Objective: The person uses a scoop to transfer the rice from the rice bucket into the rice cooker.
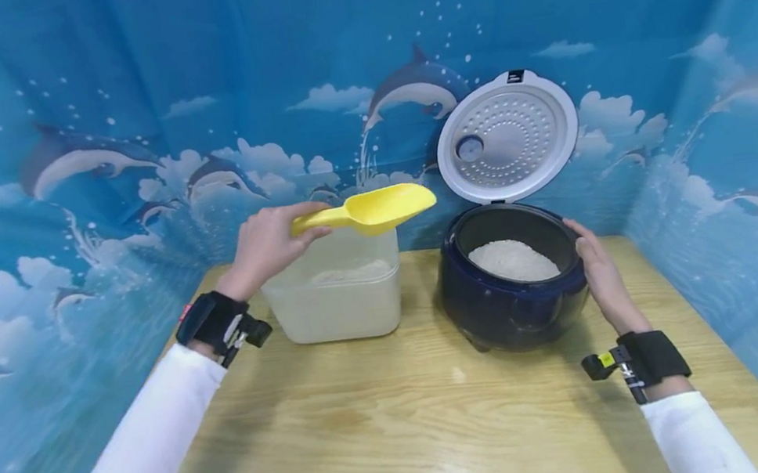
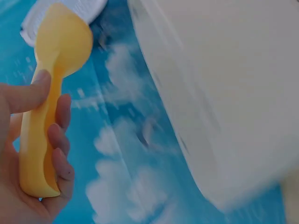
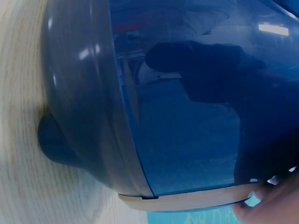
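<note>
My left hand (image 1: pixel 272 243) grips a yellow scoop (image 1: pixel 393 207) by its handle and holds it level above a white plastic bin (image 1: pixel 338 311). In the left wrist view, the thumb lies along the handle of the scoop (image 2: pixel 63 39) and the fingers curl round it. What the scoop's bowl holds, if anything, cannot be made out. White grains, apparently rice, show inside the bin. To its right stands a dark blue rice cooker (image 1: pixel 502 316) with a white heap (image 1: pixel 513 259) in its pot. My right hand (image 1: pixel 605 276) rests against the cooker's right side, fingers nearly straight.
The cooker's lid (image 1: pixel 509 141) stands raised behind the pot. Both containers sit toward the back of a wooden table (image 1: pixel 386 409). A blue dolphin-print curtain (image 1: pixel 300 57) surrounds the table at the back and both sides.
</note>
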{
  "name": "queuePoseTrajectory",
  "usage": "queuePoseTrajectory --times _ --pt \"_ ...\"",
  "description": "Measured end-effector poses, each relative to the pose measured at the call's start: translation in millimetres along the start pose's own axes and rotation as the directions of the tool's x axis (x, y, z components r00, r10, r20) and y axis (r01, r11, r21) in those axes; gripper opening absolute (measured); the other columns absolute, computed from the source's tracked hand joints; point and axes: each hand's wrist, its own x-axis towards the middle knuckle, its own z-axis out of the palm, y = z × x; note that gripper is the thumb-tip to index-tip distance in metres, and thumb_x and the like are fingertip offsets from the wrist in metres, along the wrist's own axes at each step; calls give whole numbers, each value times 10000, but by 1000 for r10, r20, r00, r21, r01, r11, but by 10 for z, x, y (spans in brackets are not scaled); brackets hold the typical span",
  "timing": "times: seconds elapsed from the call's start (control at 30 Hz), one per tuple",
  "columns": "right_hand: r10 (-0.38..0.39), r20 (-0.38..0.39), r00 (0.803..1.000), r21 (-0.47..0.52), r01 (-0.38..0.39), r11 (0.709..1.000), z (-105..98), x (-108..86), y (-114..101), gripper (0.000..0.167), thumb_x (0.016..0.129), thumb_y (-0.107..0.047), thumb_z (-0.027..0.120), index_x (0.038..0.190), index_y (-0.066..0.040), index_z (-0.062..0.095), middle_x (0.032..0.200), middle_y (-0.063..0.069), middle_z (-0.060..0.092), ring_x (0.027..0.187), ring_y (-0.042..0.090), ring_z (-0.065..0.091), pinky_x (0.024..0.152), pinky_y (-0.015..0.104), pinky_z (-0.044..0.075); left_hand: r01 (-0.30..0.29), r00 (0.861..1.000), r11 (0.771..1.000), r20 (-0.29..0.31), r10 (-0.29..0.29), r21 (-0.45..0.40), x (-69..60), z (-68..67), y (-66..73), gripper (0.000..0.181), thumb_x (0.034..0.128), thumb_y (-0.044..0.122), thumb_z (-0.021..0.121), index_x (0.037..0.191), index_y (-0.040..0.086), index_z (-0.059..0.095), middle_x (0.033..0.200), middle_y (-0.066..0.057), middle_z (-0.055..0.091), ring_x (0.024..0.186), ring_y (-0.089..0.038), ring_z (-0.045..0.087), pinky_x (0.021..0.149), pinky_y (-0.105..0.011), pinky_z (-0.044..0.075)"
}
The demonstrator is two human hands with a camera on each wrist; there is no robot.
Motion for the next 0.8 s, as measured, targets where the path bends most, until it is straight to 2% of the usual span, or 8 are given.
queuePoseTrajectory --times 0.03,0.2,0.3,0.43,0.53,0.63,0.73,0.8 --pt "-3 -1 1000 -3 3 1000 -2 3 -3 554 1127 -298 215 1594 0 214 1661 240 136 1526 432 69 1225 514 46 24 1000 1000 15 -24 19 -42 -28 -88 462 946 421 710 1363 230 655 753 -51 657 458 -189 380 476 -302 247" --pt "-11 -4 1000 -1 11 1000 -7 17 13 546 1129 -279 210 1590 12 217 1656 251 143 1523 436 73 1227 501 47 104 989 991 94 -111 79 -238 -143 -461 470 965 396 695 1382 187 639 725 -72 586 506 -206 392 510 -319 259" --pt "-14 -5 1000 12 14 1000 -3 26 24 543 1129 -274 219 1587 18 221 1654 253 147 1522 432 77 1228 490 49 138 978 985 140 -152 104 -329 -212 -602 469 973 370 691 1376 137 638 753 -88 588 543 -211 425 526 -321 299" --pt "-19 -3 1000 12 19 1000 10 16 11 547 1128 -280 233 1586 18 223 1653 254 149 1521 435 80 1228 491 52 129 968 976 193 -162 175 -390 -304 -713 438 949 316 728 1323 95 669 814 -94 651 546 -202 460 509 -314 348" --pt "-16 -2 1000 9 16 1000 13 -1 -6 554 1128 -296 232 1590 10 220 1656 249 144 1522 431 77 1227 494 52 89 968 965 208 -143 248 -383 -357 -736 401 920 285 764 1270 98 706 818 -86 679 521 -191 448 481 -303 343" --pt "-23 -2 1000 4 23 1000 12 -11 -19 557 1128 -301 232 1589 10 220 1654 250 149 1521 432 81 1226 499 56 39 971 942 210 -114 334 -339 -375 -678 332 892 228 793 1195 98 748 822 -94 695 542 -194 457 483 -301 354" --pt "-34 -6 999 -2 34 999 14 -14 -27 555 1129 -301 233 1587 12 227 1649 253 164 1518 433 92 1228 485 61 -26 974 909 215 -70 415 -263 -324 -543 202 875 94 779 1075 69 783 773 -94 670 569 -203 471 514 -299 375" --pt "-34 -10 999 -3 34 999 23 -15 -27 550 1129 -290 236 1584 19 232 1645 260 171 1517 433 99 1229 473 68 -83 972 875 231 -34 477 -210 -251 -439 83 869 -14 714 899 33 776 669 -72 584 559 -194 442 526 -293 374"
